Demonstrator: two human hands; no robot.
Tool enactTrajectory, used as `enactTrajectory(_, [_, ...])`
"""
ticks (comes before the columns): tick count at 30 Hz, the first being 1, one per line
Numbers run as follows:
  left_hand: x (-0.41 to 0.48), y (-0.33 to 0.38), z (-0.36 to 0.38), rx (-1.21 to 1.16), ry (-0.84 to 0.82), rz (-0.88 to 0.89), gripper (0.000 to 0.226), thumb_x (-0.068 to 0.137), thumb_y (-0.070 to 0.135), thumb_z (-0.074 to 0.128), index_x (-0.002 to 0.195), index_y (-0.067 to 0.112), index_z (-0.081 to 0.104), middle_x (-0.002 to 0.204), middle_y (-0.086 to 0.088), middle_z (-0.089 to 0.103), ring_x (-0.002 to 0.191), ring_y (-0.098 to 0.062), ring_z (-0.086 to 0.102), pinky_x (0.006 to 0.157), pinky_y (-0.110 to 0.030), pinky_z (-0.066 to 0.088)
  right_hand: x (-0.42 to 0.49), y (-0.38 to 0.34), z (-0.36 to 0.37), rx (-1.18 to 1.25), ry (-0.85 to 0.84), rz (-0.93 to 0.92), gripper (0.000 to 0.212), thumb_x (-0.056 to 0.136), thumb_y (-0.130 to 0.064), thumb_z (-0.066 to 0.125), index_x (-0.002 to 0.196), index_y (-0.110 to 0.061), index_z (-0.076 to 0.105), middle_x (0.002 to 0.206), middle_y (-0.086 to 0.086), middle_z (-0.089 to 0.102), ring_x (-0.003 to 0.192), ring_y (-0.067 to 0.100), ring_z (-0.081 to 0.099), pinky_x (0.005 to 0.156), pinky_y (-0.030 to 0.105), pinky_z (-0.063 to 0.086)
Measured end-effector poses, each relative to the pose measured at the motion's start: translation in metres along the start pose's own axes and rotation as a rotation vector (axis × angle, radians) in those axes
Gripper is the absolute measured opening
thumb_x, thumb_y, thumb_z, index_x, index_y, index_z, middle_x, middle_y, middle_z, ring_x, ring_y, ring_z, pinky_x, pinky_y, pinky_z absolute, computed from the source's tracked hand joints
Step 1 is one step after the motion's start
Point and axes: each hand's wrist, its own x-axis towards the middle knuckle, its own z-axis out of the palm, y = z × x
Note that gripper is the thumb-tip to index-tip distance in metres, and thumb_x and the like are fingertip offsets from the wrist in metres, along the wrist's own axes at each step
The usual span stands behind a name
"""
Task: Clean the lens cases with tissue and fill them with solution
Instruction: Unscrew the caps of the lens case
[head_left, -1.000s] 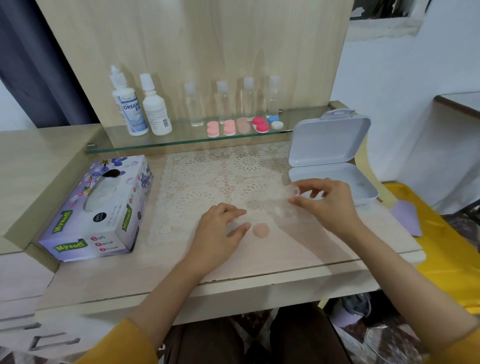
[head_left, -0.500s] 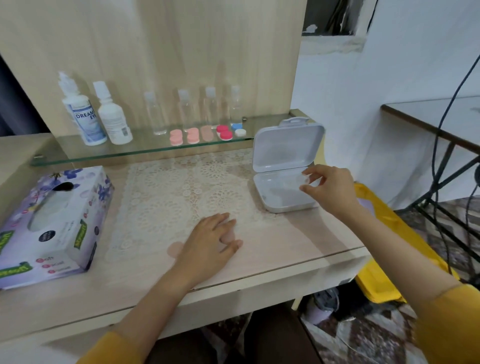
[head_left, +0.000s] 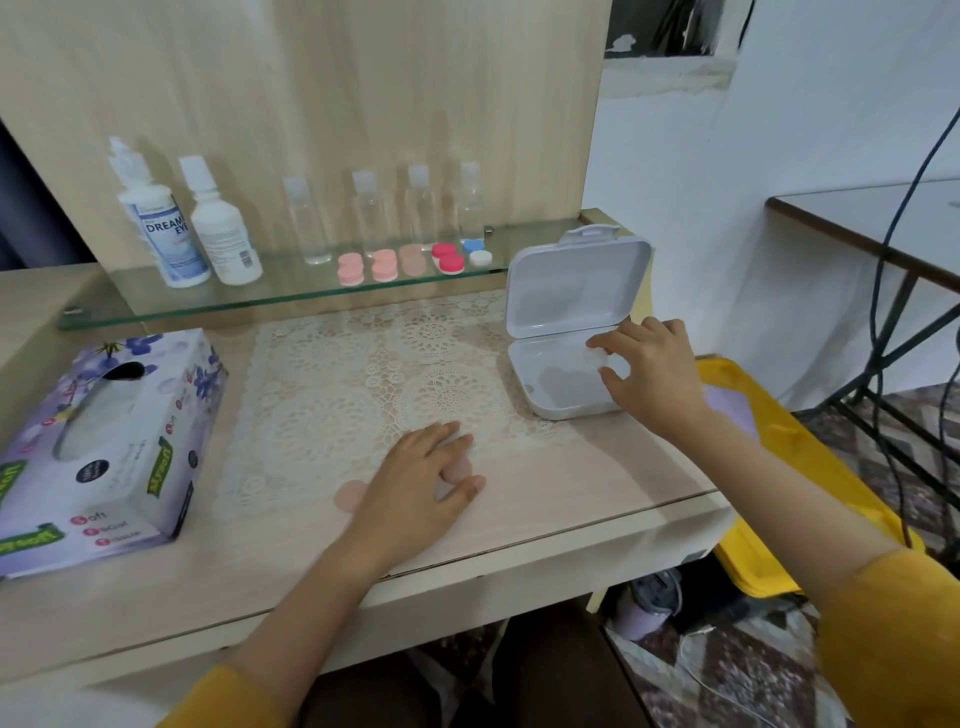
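- Right hand (head_left: 649, 374): reaches over the base of the open white box (head_left: 571, 291). The fingers are curled, and thumb and fingertips pinch a small clear piece (head_left: 602, 359), probably part of a lens case. Blur hides its exact shape.
- Left hand (head_left: 415, 483): lies palm down on the table (head_left: 571, 493) at the near edge of the lace mat (head_left: 363, 374). The fingers are nearly straight and grip nothing. A pink cap (head_left: 349, 494) lies just beside the wrist; something pinkish shows between the fingers, but what it is cannot be told.
- Lens cases (head_left: 384, 265): the coloured ones sit in a row on the glass shelf (head_left: 291, 304), well apart from both hands.
- Supplies: the tissue box (head_left: 104, 441) stands at the left of the table and the solution bottle (head_left: 156, 218) at the left end of the shelf. Neither is being touched.
- Step in hand, as judged: moving the clear piece at the box; whether in or out cannot be told.
- Doing it well: keep the pinch light and on the rim, since a small clear part slips easily and is hard to find again. Clear the box wall before moving sideways. Keep the left hand near the cap so the parts stay paired.
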Motion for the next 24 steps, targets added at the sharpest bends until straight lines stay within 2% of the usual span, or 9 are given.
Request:
enactTrajectory(8, [-0.0007, -0.0005, 0.0004, -0.005, 0.011, -0.001, 0.083, 0.069, 0.070, 0.022, 0.135, 0.024, 0.044, 0.146, 0.013, 0.032, 0.135, -0.003, 0.021, 0.109, -0.014, 0.003, -0.0007, -0.0004, 0.0021, 0.015, 0.041, -0.023, 0.038, 0.048, 0.004, 0.082, 0.081, -0.011, 0.071, 0.068, 0.002, 0.066, 0.056, 0.026, 0.055, 0.065, 0.031, 0.030])
enactTrajectory(17, [-0.0016, 0.0010, -0.0015, -0.009, 0.010, 0.006, 0.084, 0.069, 0.070, 0.022, 0.135, 0.023, 0.044, 0.146, 0.012, 0.032, 0.135, -0.004, 0.022, 0.110, -0.015, 0.005, 0.0013, 0.0022, 0.0044, -0.006, 0.073, -0.045, 0.039, 0.047, 0.004, 0.082, 0.081, -0.011, 0.071, 0.069, 0.002, 0.066, 0.056, 0.026, 0.054, 0.065, 0.030, 0.029])
enactTrajectory(24, [-0.0009, 0.0019, -0.0013, -0.017, 0.012, -0.003, 0.083, 0.069, 0.070, 0.023, 0.135, 0.025, 0.044, 0.146, 0.013, 0.032, 0.135, -0.002, 0.021, 0.110, -0.014, 0.005, 0.0011, 0.0034, 0.0041, -0.013, 0.057, -0.043, 0.039, 0.048, 0.004, 0.082, 0.082, -0.011, 0.070, 0.070, 0.002, 0.066, 0.056, 0.026, 0.053, 0.065, 0.027, 0.023])
